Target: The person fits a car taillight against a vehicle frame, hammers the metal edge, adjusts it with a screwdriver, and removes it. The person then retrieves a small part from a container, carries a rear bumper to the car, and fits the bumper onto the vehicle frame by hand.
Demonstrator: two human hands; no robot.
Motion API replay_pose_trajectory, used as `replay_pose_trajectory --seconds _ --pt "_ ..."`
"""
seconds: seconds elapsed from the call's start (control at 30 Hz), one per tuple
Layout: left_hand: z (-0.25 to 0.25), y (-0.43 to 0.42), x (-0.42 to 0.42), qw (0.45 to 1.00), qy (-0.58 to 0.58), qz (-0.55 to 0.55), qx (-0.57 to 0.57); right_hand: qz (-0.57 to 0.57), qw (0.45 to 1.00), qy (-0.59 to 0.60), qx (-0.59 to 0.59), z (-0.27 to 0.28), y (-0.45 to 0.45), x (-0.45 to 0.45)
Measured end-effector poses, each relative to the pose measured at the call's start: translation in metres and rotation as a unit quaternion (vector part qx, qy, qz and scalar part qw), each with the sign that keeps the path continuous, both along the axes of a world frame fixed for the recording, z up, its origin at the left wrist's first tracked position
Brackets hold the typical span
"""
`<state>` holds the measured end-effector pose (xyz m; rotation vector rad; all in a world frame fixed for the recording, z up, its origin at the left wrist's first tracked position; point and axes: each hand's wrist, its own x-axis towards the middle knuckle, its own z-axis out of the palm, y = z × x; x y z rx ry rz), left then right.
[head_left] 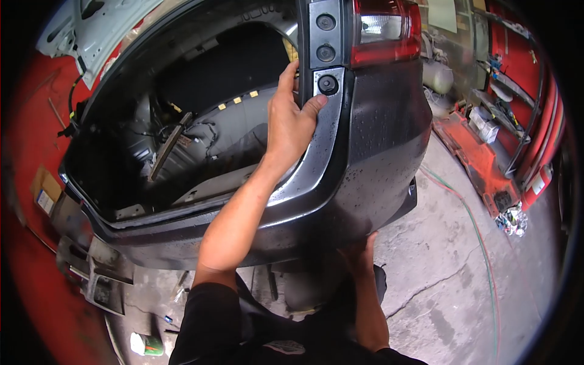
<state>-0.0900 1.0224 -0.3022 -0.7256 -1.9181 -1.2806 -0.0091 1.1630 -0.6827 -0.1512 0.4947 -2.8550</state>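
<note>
My left hand (289, 118) is closed around the corner pillar of a car's rear opening. Its thumb presses on the shiny dark panel (332, 112) just below a round black fastener (328, 84), while the fingers wrap over the inner edge and are partly hidden. Lower down, my right hand (363, 252) reaches under the bottom edge of the dark grey rear bumper (377, 152). Its thumb points up against the bumper; the other fingers are lost in shadow. Water drops dot the bumper. Above it sits a red and clear tail light (386, 30).
Inside the stripped trunk (237, 131) lie wiring and a narrow bar (170, 146). Grey metal parts (100, 274) and a white-green container (146, 344) are on the floor at left. A green and red hose (480, 243) crosses the concrete at right, near an orange-red metal piece (471, 152).
</note>
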Motion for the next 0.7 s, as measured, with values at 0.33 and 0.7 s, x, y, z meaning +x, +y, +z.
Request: replay_pose_trajectory --seconds 0.33,0.7 --pt "-0.005 0.001 -0.006 0.995 0.055 0.035 -0.074 -0.082 0.991 0.005 0.104 0.034 -0.014 0.008" --pt "0.002 -0.002 -0.005 0.999 -0.003 -0.028 -0.043 -0.115 0.980 -0.006 0.160 0.034 -0.020 0.009"
